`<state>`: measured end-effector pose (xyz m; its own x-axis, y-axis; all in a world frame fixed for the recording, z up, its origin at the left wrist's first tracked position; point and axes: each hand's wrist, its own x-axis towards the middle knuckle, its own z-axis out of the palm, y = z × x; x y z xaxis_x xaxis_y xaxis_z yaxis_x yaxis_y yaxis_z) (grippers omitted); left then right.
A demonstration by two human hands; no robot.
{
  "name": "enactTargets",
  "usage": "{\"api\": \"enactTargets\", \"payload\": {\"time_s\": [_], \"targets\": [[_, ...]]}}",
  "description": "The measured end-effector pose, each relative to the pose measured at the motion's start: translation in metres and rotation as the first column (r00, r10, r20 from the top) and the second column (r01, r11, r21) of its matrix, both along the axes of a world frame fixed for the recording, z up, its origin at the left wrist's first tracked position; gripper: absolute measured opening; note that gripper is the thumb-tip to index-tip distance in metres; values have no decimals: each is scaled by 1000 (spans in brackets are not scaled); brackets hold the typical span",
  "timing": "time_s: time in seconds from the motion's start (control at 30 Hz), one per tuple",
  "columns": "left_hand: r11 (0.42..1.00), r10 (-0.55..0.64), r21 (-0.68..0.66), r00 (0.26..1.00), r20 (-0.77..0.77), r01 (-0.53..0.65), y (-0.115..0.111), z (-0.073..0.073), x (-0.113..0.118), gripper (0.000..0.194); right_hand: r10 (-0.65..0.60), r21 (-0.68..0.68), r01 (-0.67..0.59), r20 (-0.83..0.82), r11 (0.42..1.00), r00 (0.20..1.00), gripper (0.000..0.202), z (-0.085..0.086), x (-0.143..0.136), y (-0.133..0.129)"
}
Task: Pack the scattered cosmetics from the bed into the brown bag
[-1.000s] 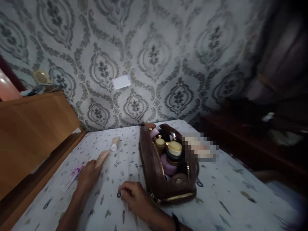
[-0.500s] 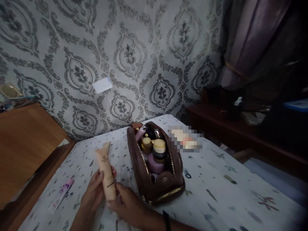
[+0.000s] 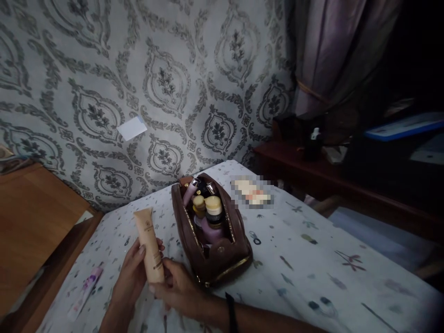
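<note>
A peach-coloured squeeze tube [image 3: 148,245] with small dark print stands nearly upright between my hands. My left hand [image 3: 130,270] wraps its left side, thumb across the front. Around the tube's lower end close the fingers of my right hand [image 3: 178,284], which has a dark band on its wrist. Just right of the hands sits a brown toiletry bag [image 3: 222,259], its zip wide apart. Inside it are a jar with a yellow lid [image 3: 212,203], a second yellow-lidded jar [image 3: 199,202] and a pink tube with a silver cap [image 3: 191,189]. A thin pink-and-white tube [image 3: 86,289] lies left of my left hand.
All this rests on a white patterned sheet [image 3: 298,286]. A pixelated flat item [image 3: 252,191] lies beyond the bag. Patterned wall stands behind, a wooden panel [image 3: 38,217] at left, and a dark red table [image 3: 287,171] with items at right.
The view has swung to the right, so most things sit further left. Both hands keep hold of the peach tube; a small tube seen behind it before is now hidden.
</note>
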<state>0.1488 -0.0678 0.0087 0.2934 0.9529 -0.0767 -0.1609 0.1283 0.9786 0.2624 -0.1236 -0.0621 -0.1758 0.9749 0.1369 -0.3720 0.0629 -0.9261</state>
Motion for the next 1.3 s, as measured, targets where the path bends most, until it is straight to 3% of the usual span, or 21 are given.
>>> {"api": "enactTargets", "payload": {"time_s": [0.17,0.3,0.4,0.57,0.73,0.93,1.17,1.3], "targets": [[998,26,52,999,-32,-24,-4,25,15,52,-34,-31,31,-106,999,994,42,33,3,-16],[996,-49,75,996,-71,54,-10,43,27,55,-54,-52,48,-134,998,990,43,63,15,-36],[990,-103,83,991,-88,111,-18,54,40,59,-45,-86,35,-116,996,992,51,75,24,-49],[981,-161,96,985,-67,167,-32,67,65,69,-135,-88,123,-147,989,980,71,75,36,-66],[975,-186,120,982,-28,188,-36,71,83,70,-217,-154,198,-119,968,969,72,72,56,-79],[960,-219,165,974,-54,225,-36,71,87,74,-173,-82,162,-152,983,973,72,79,77,-81],[933,-234,241,958,-164,269,-36,74,87,68,-202,-30,200,-131,979,970,63,88,89,-82],[918,-217,296,960,-179,263,-33,76,87,64,-284,-55,281,-66,958,957,56,100,98,-90]]}}
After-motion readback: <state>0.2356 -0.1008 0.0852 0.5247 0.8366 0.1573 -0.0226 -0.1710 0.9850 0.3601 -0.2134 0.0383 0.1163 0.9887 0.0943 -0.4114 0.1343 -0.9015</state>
